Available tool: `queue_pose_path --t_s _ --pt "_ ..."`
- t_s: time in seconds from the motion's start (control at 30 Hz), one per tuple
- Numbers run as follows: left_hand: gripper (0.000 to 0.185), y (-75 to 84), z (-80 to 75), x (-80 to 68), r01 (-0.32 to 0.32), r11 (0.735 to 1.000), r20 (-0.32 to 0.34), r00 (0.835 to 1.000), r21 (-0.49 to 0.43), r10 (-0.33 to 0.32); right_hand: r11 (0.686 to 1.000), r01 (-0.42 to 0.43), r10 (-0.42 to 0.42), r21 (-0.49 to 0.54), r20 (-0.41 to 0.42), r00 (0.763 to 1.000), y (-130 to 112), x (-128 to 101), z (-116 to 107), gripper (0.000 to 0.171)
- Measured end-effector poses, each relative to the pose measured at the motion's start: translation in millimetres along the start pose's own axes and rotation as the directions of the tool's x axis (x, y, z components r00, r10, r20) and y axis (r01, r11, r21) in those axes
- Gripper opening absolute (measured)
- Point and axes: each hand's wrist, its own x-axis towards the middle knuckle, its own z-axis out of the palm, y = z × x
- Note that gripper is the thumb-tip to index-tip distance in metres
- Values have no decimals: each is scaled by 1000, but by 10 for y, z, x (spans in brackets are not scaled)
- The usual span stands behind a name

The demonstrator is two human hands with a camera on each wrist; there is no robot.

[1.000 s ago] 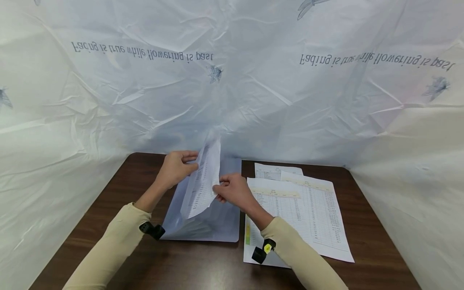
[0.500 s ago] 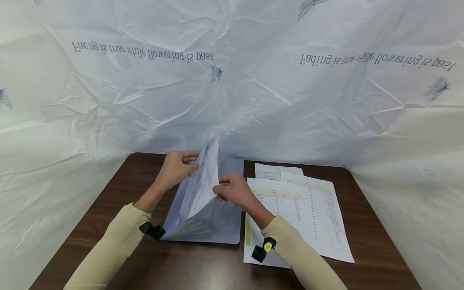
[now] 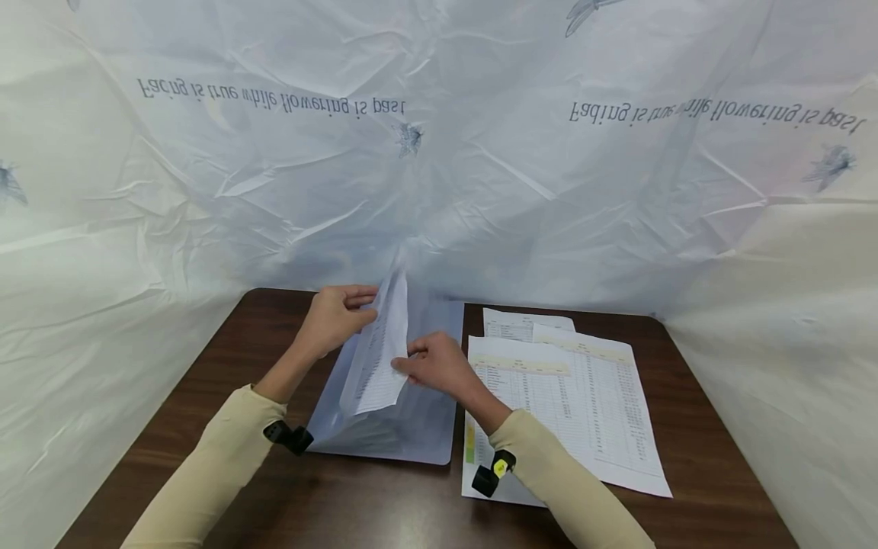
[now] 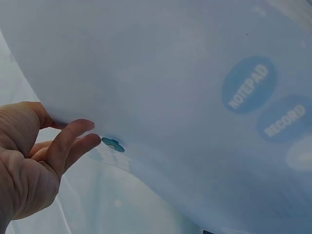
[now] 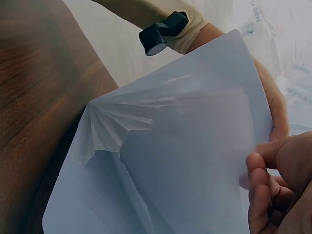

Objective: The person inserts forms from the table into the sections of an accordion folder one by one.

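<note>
A translucent blue plastic folder (image 3: 418, 427) lies on the dark wooden table (image 3: 226, 358) with its front flap lifted. My left hand (image 3: 358, 305) grips the top edge of that flap (image 4: 185, 97), which bears the words NOTEPAD and RECORD, near a blue snap button (image 4: 113, 144). A printed sheet (image 3: 380, 358) stands nearly upright in the folder's mouth. My right hand (image 3: 406, 364) pinches the sheet's right edge between thumb and fingers (image 5: 261, 190). In the right wrist view the folder (image 5: 161, 165) fans open below that hand.
A loose stack of printed tables (image 3: 583, 404) lies on the table to the right of the folder. Crinkled white plastic sheeting (image 3: 480, 168) with printed text walls in the table at the back and both sides. Small cameras sit on both wrists.
My right hand has moved a little to the left with the sheet, which now stands more edge-on in the folder. The left hand keeps its hold in the same place.
</note>
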Motion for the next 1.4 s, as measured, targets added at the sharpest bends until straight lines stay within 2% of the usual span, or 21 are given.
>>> queue_pose_path --t_s 0.1,0.23,0.43,0.63,0.8,0.93,1.1,1.4 --pt "43 -7 0 5 -2 1000 -4 1000 5 2 999 22 -23 -47 -13 1000 5 -5 6 25" --pt "43 -10 3 14 -1 1000 -15 1000 16 1 997 12 -13 -82 -18 1000 -10 -22 -9 29" --pt "43 -1 -1 15 7 1000 -24 1000 20 -6 997 2 -6 -72 -47 999 -40 -76 -96 29" --pt "43 6 -12 12 20 1000 -25 999 2 -20 993 115 -118 -40 -83 990 -31 -174 -236 21" --pt "44 6 -15 3 16 1000 -19 1000 -2 -16 975 219 -222 -32 -120 968 3 -274 -346 25" --pt "45 2 -15 -5 9 1000 -12 1000 -5 -9 966 254 -257 -39 -163 953 64 -370 -437 27" --pt "44 -11 -12 -10 -2 1000 -12 1000 -12 2 970 238 -241 -38 -203 949 195 -487 -553 24" --pt "41 -26 -17 -19 -24 999 -20 999 28 25 985 161 -173 -66 -273 946 504 -721 -742 22"
